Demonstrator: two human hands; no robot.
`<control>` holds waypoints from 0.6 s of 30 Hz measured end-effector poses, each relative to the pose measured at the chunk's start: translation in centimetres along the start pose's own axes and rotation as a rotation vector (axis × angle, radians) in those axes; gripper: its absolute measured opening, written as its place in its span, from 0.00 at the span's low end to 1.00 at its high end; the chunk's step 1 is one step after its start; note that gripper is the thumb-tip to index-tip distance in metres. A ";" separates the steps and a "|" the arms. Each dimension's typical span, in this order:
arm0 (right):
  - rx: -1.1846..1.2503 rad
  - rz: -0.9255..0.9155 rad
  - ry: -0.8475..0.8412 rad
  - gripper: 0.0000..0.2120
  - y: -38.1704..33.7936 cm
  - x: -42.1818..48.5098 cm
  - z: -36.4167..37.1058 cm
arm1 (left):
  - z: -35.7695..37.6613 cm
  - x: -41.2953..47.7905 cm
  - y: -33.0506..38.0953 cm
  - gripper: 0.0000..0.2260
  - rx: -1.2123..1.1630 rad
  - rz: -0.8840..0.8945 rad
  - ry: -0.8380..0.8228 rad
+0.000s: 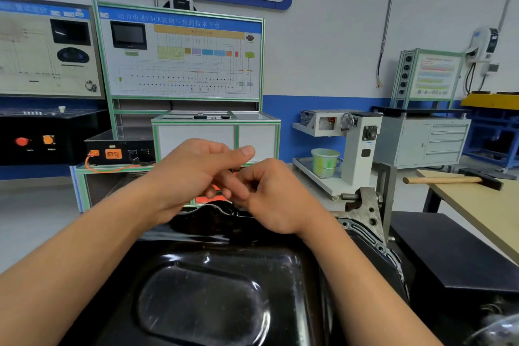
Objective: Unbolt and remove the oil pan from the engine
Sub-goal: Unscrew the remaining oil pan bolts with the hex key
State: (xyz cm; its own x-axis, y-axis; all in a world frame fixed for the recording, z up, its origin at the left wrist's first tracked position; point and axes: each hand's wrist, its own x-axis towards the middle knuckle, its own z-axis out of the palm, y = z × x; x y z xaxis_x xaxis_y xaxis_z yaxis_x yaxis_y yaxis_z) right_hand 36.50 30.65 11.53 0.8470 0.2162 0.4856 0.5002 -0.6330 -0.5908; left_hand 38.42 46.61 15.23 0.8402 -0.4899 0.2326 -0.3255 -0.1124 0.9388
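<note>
Oil pan is seen directly below, seated sump-up on engine flange. It is judged stiff pressed steel, moderately heavy, likely slippery, and best taken at the rim on both long sides. Left hand and right hand are held together over the far rim, fingers curled; whether anything is pinched cannot be told. Hammer is left on table, well apart.

the glossy black oil pan fills the lower frame, with the grey engine flange at its right edge. above its far rim the left hand, thumb straight, meets the right hand, whose fingers curl against the left's fingertips. possibly 1 small part sits between them; it is hidden. a hammer lies on the wooden table.
</note>
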 end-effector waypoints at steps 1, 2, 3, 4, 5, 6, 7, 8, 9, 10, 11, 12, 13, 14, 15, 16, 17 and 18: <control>0.007 0.003 -0.012 0.11 0.0 0.0 0.0 | 0.2 0.1 0.0 0.21 0.042 0.012 0.054; 0.015 0.006 -0.022 0.08 0.0 0.1 0.0 | 0.4 0.3 0.0 0.21 0.060 0.018 0.091; 0.022 0.007 -0.028 0.07 0.1 0.1 0.1 | 0.4 0.4 0.0 0.20 0.064 0.014 0.114; 0.029 0.007 -0.030 0.06 0.1 0.2 0.1 | 0.4 0.5 0.0 0.19 0.060 0.004 0.129; 0.036 0.008 -0.031 0.06 0.2 0.2 0.1 | 0.3 0.5 0.0 0.18 0.052 -0.008 0.142; 0.041 0.010 -0.032 0.06 0.2 0.2 0.2 | 0.3 0.5 0.0 0.17 0.040 -0.018 0.155; 0.040 0.010 -0.033 0.06 0.2 0.2 0.2 | 0.2 0.5 0.0 0.16 0.027 -0.025 0.169; 0.034 0.011 -0.035 0.06 0.1 0.1 0.2 | 0.2 0.5 0.0 0.16 0.009 -0.029 0.178; 0.027 0.012 -0.036 0.07 0.1 0.1 0.2 | 0.1 0.5 0.0 0.15 -0.019 -0.034 0.180; 0.022 0.011 -0.035 0.08 0.1 0.1 0.2 | 0.0 0.4 0.0 0.15 -0.056 -0.041 0.172; 0.019 0.010 -0.032 0.11 0.0 0.1 0.2 | -0.2 0.4 0.0 0.16 -0.097 -0.053 0.156; 0.017 0.010 -0.027 0.14 0.0 0.1 0.2 | -0.3 0.3 0.1 0.16 -0.139 -0.066 0.132; 0.016 0.013 -0.022 0.17 -0.1 0.1 0.1 | -0.4 0.3 0.1 0.16 -0.181 -0.078 0.106; 0.014 0.015 -0.018 0.19 -0.1 0.1 0.1 | -0.5 0.3 0.1 0.17 -0.220 -0.090 0.080; 0.011 0.017 -0.014 0.20 -0.2 0.1 0.1 | -0.7 0.4 0.1 0.17 -0.252 -0.100 0.056; 0.006 0.018 -0.010 0.20 -0.2 0.0 0.1 | -0.8 0.4 0.1 0.17 -0.277 -0.110 0.030; 0.003 0.019 -0.007 0.19 -0.2 0.0 0.1 | -0.9 0.4 0.2 0.17 -0.298 -0.119 -0.002; 0.004 0.020 -0.003 0.18 -0.1 0.0 0.1 | -1.0 0.4 0.2 0.17 -0.318 -0.129 -0.042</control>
State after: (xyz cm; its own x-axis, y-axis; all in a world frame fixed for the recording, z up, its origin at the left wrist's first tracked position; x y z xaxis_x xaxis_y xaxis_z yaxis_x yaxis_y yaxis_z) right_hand 36.48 30.81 11.55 0.8574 0.2052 0.4719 0.4836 -0.6346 -0.6028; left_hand 39.13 47.24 15.78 0.8447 -0.5253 0.1027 -0.0610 0.0961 0.9935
